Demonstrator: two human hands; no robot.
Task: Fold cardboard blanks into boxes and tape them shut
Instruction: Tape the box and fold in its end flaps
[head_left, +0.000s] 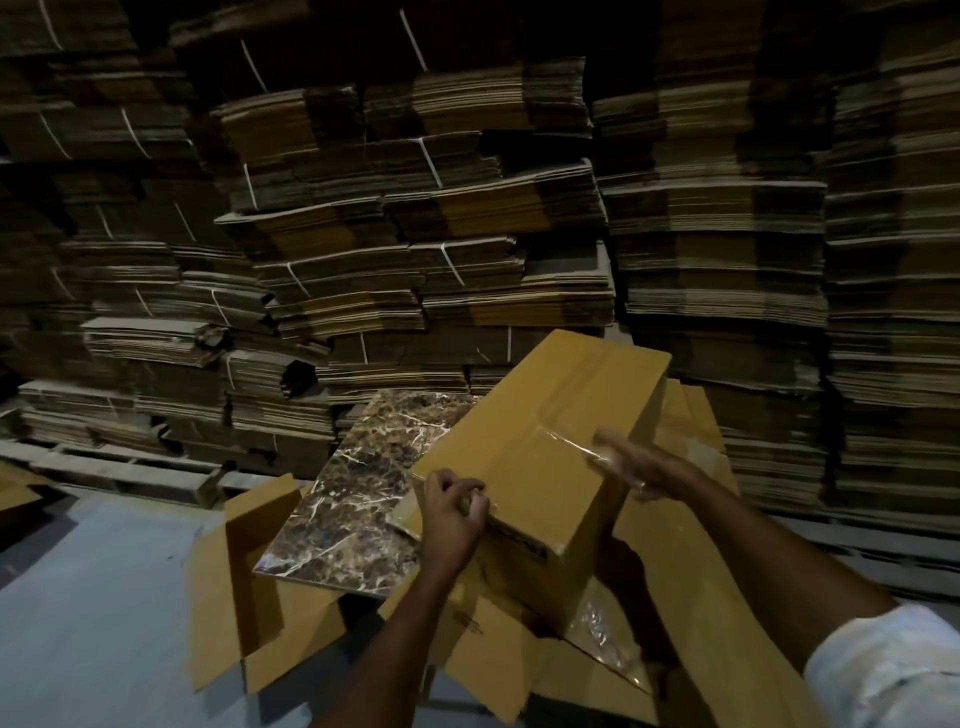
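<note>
Grey floor (78, 623), wooden pallets (130, 467), dim light

We look down on a grey floor (78, 623). Loose cardboard blanks (223, 597) lie flat on it, 1 marbled slab (353, 493) lies over them, and wooden pallets (130, 470) carry tied stacks (467, 260).

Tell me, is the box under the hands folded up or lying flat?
Folded up: the box shows a top and side faces, and the right hand presses clear tape on it.

One head-worn wide-angle camera looks forward and down, close over the box (545, 441), with the stacked cardboard bundles (415, 208) behind.
</note>
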